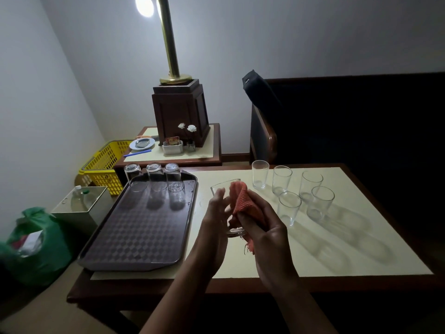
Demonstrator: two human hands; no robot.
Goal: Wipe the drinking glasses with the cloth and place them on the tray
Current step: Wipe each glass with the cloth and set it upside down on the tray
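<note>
Glass [225,191] lies tilted in the curled left hand [216,213] while the right hand [262,227] grips the cloth [243,201] against it.

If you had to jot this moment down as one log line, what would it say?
left hand holds glass | right hand wipes it with cloth | tray: three glasses upside down | table: five waiting
</note>
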